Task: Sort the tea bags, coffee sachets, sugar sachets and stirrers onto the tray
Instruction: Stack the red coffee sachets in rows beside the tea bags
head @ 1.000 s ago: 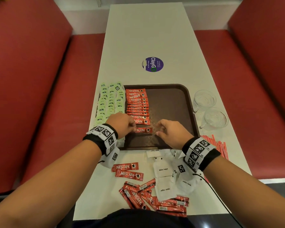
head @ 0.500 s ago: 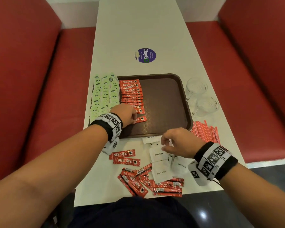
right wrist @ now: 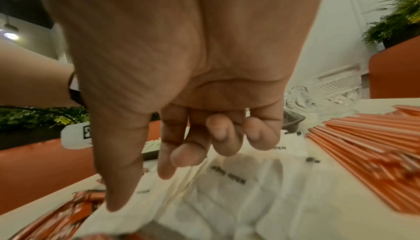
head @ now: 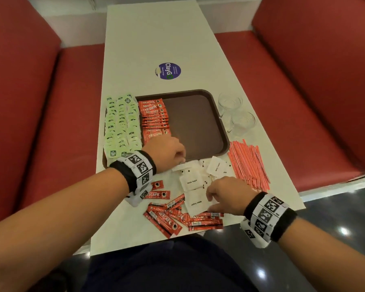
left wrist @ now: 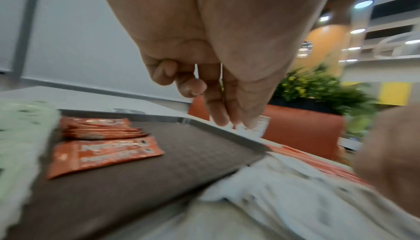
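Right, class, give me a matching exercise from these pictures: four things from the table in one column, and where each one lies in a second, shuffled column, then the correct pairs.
Things
1. green tea bags
2. stirrers
3. white sugar sachets
4. glass cups

Places
A. on the table right of the tray, far end
B. left edge of the tray, in rows
C. on the table between the tray and the person
D. on the table by the tray's near right corner

Pairs: 1-B, 2-D, 3-C, 4-A

Brown tray (head: 218, 114); pale green tea bags (head: 122, 123); red coffee sachets (head: 155, 119). White sugar sachets (head: 191, 182); red-and-white striped stirrers (head: 248, 163).
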The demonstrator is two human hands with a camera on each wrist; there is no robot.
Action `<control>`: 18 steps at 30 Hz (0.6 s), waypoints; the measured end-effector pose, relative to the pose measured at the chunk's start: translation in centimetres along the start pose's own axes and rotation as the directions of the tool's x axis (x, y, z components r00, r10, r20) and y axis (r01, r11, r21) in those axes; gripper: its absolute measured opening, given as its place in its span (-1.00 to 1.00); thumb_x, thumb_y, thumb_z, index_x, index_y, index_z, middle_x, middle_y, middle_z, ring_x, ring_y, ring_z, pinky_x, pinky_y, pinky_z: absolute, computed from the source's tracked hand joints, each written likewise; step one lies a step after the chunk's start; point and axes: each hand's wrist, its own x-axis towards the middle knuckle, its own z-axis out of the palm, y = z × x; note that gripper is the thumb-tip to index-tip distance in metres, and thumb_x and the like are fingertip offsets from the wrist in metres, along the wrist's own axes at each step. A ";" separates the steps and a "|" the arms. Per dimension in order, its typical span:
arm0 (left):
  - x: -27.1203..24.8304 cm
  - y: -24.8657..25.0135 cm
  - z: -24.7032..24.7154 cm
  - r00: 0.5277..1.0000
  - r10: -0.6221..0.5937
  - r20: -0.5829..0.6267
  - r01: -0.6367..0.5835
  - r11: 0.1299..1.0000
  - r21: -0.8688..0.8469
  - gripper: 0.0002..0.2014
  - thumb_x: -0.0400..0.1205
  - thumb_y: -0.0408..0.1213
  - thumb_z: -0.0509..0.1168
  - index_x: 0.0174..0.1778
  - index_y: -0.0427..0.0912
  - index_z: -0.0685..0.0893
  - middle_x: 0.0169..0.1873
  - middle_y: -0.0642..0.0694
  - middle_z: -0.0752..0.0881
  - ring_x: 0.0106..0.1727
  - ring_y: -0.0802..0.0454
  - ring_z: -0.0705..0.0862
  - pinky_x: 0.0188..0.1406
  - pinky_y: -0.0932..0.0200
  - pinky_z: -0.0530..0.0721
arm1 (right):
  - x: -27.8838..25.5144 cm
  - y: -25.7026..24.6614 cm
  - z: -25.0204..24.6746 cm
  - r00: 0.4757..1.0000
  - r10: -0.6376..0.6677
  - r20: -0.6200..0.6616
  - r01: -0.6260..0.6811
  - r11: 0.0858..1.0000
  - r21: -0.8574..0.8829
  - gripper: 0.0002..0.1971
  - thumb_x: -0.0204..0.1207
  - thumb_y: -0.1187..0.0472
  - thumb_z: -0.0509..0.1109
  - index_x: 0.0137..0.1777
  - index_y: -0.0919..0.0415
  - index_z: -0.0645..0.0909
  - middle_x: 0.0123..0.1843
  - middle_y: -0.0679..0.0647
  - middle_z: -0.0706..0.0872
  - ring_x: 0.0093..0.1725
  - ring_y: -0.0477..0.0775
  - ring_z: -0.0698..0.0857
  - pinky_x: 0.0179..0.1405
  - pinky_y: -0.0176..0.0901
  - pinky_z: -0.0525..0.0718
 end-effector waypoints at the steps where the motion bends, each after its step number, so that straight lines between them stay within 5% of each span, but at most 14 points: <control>1: -0.8 1.2 0.1 0.997 0.065 0.040 -0.066 0.997 0.032 -0.79 0.67 0.05 0.26 0.02 0.11 0.78 -0.08 0.11 0.73 0.01 0.04 0.62 0.08 -0.01 0.63 | -0.3 0.1 0.4 1.000 0.011 0.008 -0.011 1.000 -0.017 -0.70 0.47 -0.20 0.52 0.08 -0.08 0.68 -0.10 -0.18 0.61 -0.08 -0.05 0.60 -0.10 -0.13 0.61; 6: -4.0 6.2 1.6 0.916 0.303 0.264 -0.334 0.939 0.081 -0.73 0.71 0.07 0.22 0.17 0.09 0.75 0.07 0.09 0.72 0.14 0.04 0.60 0.13 0.04 0.56 | -1.1 -0.1 2.2 0.998 0.055 0.028 -0.053 0.996 -0.078 -0.63 0.39 -0.27 0.54 0.07 -0.10 0.66 -0.10 -0.17 0.62 -0.07 -0.03 0.61 -0.11 -0.07 0.61; 11: -5.0 9.5 4.3 0.803 0.376 0.463 -0.460 0.885 0.078 -0.76 0.70 0.00 0.24 0.14 0.01 0.72 -0.04 0.01 0.71 0.02 -0.03 0.66 -0.02 -0.06 0.69 | -1.3 -0.1 3.0 0.998 0.066 0.009 -0.065 0.996 -0.064 -0.63 0.42 -0.21 0.55 0.12 -0.05 0.65 0.00 -0.09 0.71 -0.05 0.01 0.62 -0.07 -0.07 0.61; 18: -4.5 11.4 5.2 0.820 0.264 0.508 -0.447 0.849 0.281 -0.60 0.62 0.18 0.32 0.03 -0.13 0.71 -0.17 -0.07 0.71 -0.17 -0.10 0.68 -0.16 -0.06 0.73 | -1.3 -0.3 3.3 0.997 0.070 -0.021 -0.071 0.996 -0.055 -0.67 0.45 -0.17 0.51 0.10 -0.01 0.69 0.01 -0.01 0.74 -0.04 0.08 0.67 -0.05 -0.05 0.65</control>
